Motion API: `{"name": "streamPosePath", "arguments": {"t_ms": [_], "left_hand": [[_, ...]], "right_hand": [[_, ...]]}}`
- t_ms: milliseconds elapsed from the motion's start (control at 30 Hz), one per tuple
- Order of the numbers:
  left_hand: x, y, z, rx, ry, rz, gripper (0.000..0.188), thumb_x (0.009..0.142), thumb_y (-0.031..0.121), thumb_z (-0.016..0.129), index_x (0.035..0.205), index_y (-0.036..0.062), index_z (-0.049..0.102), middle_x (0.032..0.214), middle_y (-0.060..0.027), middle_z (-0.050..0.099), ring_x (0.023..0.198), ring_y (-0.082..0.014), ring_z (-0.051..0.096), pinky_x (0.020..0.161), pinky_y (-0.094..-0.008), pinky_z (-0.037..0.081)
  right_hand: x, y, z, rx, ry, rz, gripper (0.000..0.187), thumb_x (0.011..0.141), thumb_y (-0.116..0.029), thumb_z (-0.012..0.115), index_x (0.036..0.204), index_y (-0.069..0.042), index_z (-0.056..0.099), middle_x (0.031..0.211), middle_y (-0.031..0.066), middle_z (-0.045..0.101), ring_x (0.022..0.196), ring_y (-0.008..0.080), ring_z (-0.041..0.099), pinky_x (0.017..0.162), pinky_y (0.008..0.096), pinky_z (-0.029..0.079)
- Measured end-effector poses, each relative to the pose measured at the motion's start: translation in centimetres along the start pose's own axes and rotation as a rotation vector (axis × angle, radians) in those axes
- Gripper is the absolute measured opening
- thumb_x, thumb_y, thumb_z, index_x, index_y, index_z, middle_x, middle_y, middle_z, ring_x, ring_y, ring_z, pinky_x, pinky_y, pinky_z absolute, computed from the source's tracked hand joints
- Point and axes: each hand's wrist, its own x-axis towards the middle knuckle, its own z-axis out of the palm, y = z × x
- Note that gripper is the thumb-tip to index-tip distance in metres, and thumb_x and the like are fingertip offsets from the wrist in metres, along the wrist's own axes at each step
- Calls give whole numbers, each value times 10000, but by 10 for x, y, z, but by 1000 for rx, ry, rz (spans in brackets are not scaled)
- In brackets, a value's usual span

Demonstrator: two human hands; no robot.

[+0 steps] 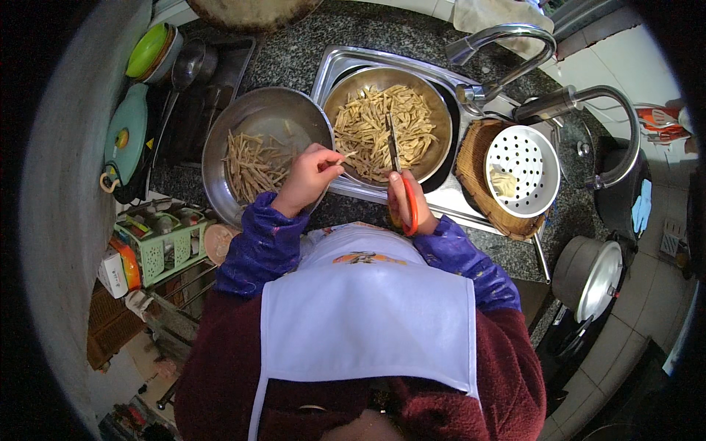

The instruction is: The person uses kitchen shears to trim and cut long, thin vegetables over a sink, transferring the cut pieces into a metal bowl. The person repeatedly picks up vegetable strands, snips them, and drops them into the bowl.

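Note:
My left hand (pixel 307 178) is closed in a pinch on a thin pale food strip (pixel 351 155), held over the near left rim of a round metal basin (pixel 447 132). That basin stands in the sink and is heaped with pale yellowish strips (pixel 371 117). My right hand (pixel 409 200) grips scissors (pixel 393 147) with orange-red handles, their dark blades pointing away over the heap. Left of the sink, partly behind my left hand, sits a wide metal pan (pixel 215 147) with browner strips (pixel 250 163) in its left half.
A white perforated strainer (pixel 540 165) with a pale clump inside rests on a woven basket (pixel 474 151) right of the sink. Two curved faucets (pixel 544 44) arch nearby. A lidded pot (pixel 581 275) stands at right, a green-lidded pan (pixel 126 140) and green crate (pixel 170 250) at left.

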Motion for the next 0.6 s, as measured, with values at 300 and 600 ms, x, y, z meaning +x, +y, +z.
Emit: {"name": "streamPosePath", "arguments": {"t_ms": [300, 600], "left_hand": [[-5, -23, 2, -91, 32, -97, 197, 784, -10, 571, 974, 21, 527, 791, 2, 532, 701, -54, 487, 630, -187, 402], [21, 22, -9, -866, 178, -287, 333, 839, 27, 536, 1148, 51, 414, 956, -62, 543, 856, -143, 547, 769, -290, 456]], "right_hand": [[-5, -2, -2, 13, -9, 69, 302, 887, -346, 512, 819, -61, 440, 583, -40, 385, 494, 61, 347, 432, 222, 291], [-18, -20, 3, -255, -353, 30, 305, 929, -268, 434, 1114, -25, 436, 786, 8, 435, 721, 88, 406, 647, 222, 371]]}}
